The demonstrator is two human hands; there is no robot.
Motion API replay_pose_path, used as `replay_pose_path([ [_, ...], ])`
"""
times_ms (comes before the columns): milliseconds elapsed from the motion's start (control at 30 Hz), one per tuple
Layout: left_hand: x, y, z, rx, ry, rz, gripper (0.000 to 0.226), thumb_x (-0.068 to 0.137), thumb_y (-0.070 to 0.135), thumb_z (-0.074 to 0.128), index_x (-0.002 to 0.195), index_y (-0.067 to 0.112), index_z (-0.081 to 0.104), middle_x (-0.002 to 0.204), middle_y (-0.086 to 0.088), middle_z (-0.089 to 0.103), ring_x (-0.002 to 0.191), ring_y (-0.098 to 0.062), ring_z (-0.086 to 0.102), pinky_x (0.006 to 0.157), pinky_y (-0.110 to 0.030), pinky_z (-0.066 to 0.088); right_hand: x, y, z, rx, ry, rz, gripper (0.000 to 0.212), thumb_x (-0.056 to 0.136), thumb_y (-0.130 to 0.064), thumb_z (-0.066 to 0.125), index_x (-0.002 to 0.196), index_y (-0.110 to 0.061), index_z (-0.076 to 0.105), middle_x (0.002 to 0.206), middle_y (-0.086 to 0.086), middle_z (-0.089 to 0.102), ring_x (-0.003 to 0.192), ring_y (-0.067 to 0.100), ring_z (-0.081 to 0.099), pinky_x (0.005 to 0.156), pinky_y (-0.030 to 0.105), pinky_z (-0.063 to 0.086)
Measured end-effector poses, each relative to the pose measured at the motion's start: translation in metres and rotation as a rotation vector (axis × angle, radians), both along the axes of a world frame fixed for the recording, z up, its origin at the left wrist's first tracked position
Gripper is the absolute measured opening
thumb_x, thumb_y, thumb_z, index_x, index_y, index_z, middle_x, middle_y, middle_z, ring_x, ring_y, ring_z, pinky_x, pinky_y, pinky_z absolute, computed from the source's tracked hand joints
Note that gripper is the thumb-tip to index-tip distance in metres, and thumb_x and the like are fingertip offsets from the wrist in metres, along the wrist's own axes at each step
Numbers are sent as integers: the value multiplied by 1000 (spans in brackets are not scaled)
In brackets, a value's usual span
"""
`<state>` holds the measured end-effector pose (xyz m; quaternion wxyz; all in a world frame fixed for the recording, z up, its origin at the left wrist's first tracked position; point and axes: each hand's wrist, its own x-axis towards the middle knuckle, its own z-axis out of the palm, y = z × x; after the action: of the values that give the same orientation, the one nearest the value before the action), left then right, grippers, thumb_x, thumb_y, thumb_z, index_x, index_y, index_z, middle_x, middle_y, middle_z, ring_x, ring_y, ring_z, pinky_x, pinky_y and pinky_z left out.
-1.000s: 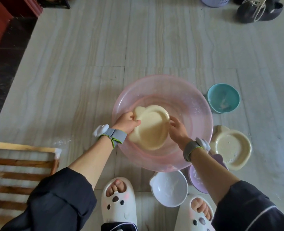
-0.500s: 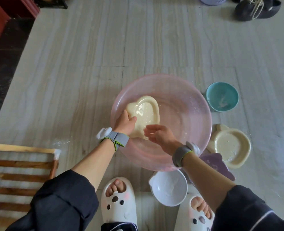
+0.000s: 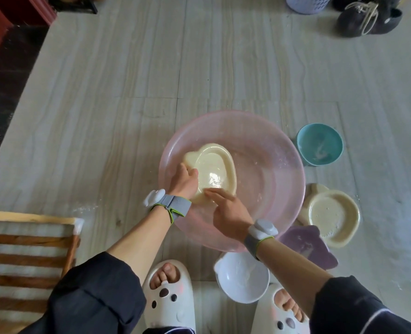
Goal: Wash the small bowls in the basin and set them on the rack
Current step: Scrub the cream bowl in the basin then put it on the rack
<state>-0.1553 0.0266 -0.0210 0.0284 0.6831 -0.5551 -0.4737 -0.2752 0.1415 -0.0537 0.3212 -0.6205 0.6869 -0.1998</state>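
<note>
Your left hand (image 3: 184, 183) grips the cream bowl (image 3: 215, 171) by its rim, tilted inside the basin (image 3: 271, 165), so your right hand (image 3: 228, 210), fingers apparently flat, can rub it.

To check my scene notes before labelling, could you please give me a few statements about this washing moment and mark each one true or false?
1. The left hand grips the cream bowl inside the pink basin. True.
2. The teal bowl sits in the basin. False: it stands on the floor, to the right of the basin.
3. The right hand lays straight fingers on the cream bowl's near rim. True.
4. The wooden rack lies to the person's right. False: it lies on their left.
5. The white bowl is on the rack. False: it sits on the floor by the slippers.
</note>
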Motion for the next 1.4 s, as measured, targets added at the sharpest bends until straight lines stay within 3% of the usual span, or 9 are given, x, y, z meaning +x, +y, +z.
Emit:
replay_pose_path([
  [133, 7, 1, -4, -5, -48, -52, 30, 102, 30, 36, 120, 7, 41, 116, -17, 58, 95, -33, 53, 82, -36, 40, -25, -3, -6, 72, 227, 118, 55, 79, -6, 44, 128, -24, 63, 146, -7, 50, 136, 22, 43, 108, 37, 38],
  [300, -1, 4, -6, 45, -89, -153, 38, 104, 29, 34, 130, 3, 41, 125, -20, 56, 109, -36, 54, 81, -34, 36, -51, -11, -6, 330, 340, 79, 78, 91, -14, 40, 158, -33, 7, 166, -1, -11, 153, 25, -10, 123, 46, -1],
  [533, 2, -1, -10, 50, -110, -142, 38, 104, 24, 34, 134, 2, 39, 127, -21, 54, 116, -38, 52, 93, -39, 39, -59, -19, -10, 577, -141, -824, 58, 89, -17, 52, 142, 2, 36, 144, 21, 36, 129, 39, 43, 109, 41, 37],
  [667, 3, -5, -15, 103, -103, -178, 28, 98, 17, 37, 121, 3, 46, 123, -20, 53, 114, -37, 51, 97, -39, 39, -53, -27, -6, 533, -516, -985, 12, 74, -5, 48, 72, -7, 60, 68, 11, 52, 72, 28, 48, 60, 33, 38],
  [833, 6, -3, -23, 175, -7, -166, 32, 93, 21, 43, 122, 13, 54, 125, -12, 58, 111, -31, 54, 102, -41, 42, -17, -43, 17, 461, -1005, -819, 60, 73, 27, 24, 99, 0, 70, 91, 14, 74, 83, 26, 71, 83, 34, 56],
  [1033, 9, -5, -20, 141, -7, -118, 18, 88, 11, 46, 105, 15, 51, 108, -13, 58, 91, -26, 49, 83, -35, 40, -20, -34, 7, 494, -441, -588, 35, 85, -2, 46, 95, -21, 74, 113, 8, 73, 104, 25, 67, 96, 33, 52],
  [1233, 8, -1, -19, 95, -34, -116, 7, 92, 10, 43, 97, 12, 47, 86, -8, 49, 79, -26, 44, 66, -32, 34, -58, -25, -3, 632, -162, -789, 53, 98, -15, 41, 147, 0, 31, 152, 20, 30, 139, 35, 33, 115, 36, 27],
  [1300, 8, -1, -19, 86, -37, -120, 5, 92, 10, 44, 96, 13, 46, 84, -7, 48, 77, -26, 43, 61, -32, 32, -61, -26, -8, 658, -172, -853, 43, 99, -13, 38, 139, 4, 37, 143, 21, 38, 132, 34, 39, 110, 36, 30],
  [1400, 8, -1, -17, 79, -36, -108, 8, 90, 8, 44, 94, 15, 42, 83, -7, 46, 76, -25, 42, 56, -31, 30, -53, -32, -3, 622, -418, -910, 22, 86, -2, 48, 98, -1, 66, 86, 16, 61, 85, 28, 56, 76, 36, 48],
])
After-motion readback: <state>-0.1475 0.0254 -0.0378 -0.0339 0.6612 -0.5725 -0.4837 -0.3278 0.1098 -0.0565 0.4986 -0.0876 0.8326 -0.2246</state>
